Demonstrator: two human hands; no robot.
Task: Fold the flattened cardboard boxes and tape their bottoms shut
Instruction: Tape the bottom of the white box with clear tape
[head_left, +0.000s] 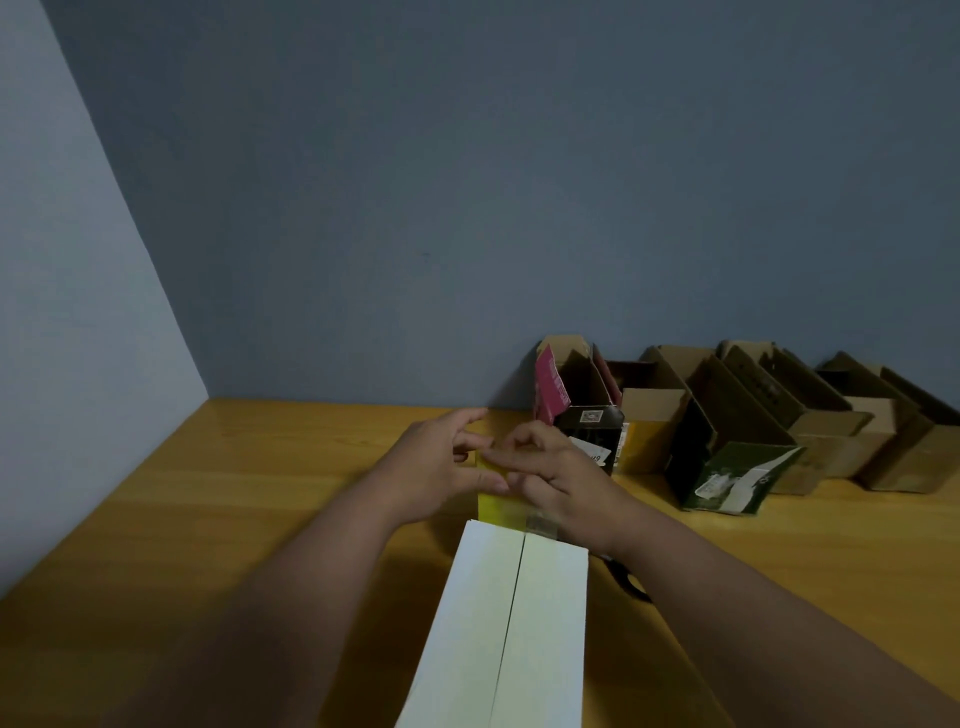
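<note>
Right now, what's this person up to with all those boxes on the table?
A person is working with bare hands on a white box lying on the wooden table, its two bottom flaps meeting along a centre seam. Both the left hand and right hand are at the far end, pinching a yellow strip, apparently tape, over that edge. The seam nearer the camera looks untaped. A row of already folded boxes stands against the wall to the right.

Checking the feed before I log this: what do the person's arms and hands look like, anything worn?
Both forearms are bare as far as the frame shows, no sleeves in view. The left hand and right hand wear no gloves; no rings, watch or bands are visible. The light is dim, so fine marks cannot be made out.
</note>
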